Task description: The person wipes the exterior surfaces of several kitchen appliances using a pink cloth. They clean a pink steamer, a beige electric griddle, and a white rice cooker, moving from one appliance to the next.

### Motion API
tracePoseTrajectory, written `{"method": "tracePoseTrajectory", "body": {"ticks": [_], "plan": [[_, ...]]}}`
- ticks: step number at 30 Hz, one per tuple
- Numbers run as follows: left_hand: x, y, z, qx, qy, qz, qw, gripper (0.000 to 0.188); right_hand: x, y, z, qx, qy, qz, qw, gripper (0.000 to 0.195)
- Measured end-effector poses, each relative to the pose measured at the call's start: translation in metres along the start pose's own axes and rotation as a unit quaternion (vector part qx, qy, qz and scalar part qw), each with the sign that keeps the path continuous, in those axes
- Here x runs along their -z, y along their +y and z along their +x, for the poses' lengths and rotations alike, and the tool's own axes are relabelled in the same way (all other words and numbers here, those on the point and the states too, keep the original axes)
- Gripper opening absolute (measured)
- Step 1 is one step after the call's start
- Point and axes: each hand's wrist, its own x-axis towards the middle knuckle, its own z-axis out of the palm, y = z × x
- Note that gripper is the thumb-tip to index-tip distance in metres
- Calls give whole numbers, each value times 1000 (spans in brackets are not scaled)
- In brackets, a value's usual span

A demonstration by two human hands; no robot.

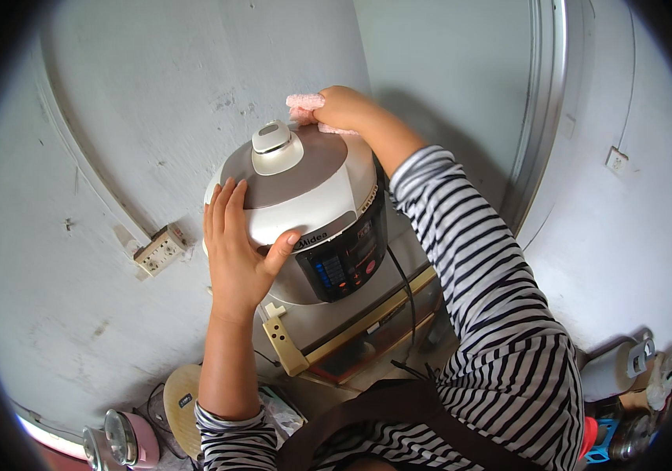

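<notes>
A Midea electric pressure cooker (288, 219) with a white and grey-brown lid stands on a cabinet top before me. My left hand (240, 244) lies with fingers spread on the left front of its lid, the thumb beside the maker's name. My right hand (339, 109) reaches over to the back right of the lid, gripping a pink cloth (305, 101); part of the cloth shows under the hand against the lid's rear edge. The white lid knob (272, 138) stands between the hands, touched by neither. The fingertips of the right hand are hidden behind the cloth.
A power strip (284, 344) lies at the cabinet's (336, 318) front left. A black cord (407, 282) hangs over the front edge. The wall behind carries a socket block (160, 250). Below left are a pink pot (141, 438) and a round woven-looking item (182, 406); lower right, a light-coloured container (610, 374).
</notes>
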Motion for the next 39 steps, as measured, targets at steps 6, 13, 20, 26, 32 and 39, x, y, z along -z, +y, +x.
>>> {"method": "tracePoseTrajectory", "body": {"ticks": [6, 13, 20, 26, 32, 39], "plan": [[-4, -2, 1, 10, 25, -22, 999, 88, -4, -9, -7, -9, -4, 28, 1000, 31], [-4, 1, 2, 15, 27, -23, 999, 85, 12, -23, -93, 104, 80, -26, 991, 32], [-8, -6, -2, -9, 34, -26, 999, 84, -12, -69, -186, 329, 153, -49, 931, 43], [-4, -6, -5, -15, 42, -42, 998, 85, -16, -52, -187, 361, 206, -27, 909, 46], [-2, -1, -1, -6, 48, -30, 998, 79, 12, 1, -128, 68, 168, 83, 980, 34], [-4, -2, -2, -3, 67, -36, 997, 85, 3, 26, -108, 40, 187, 162, 968, 32]]}}
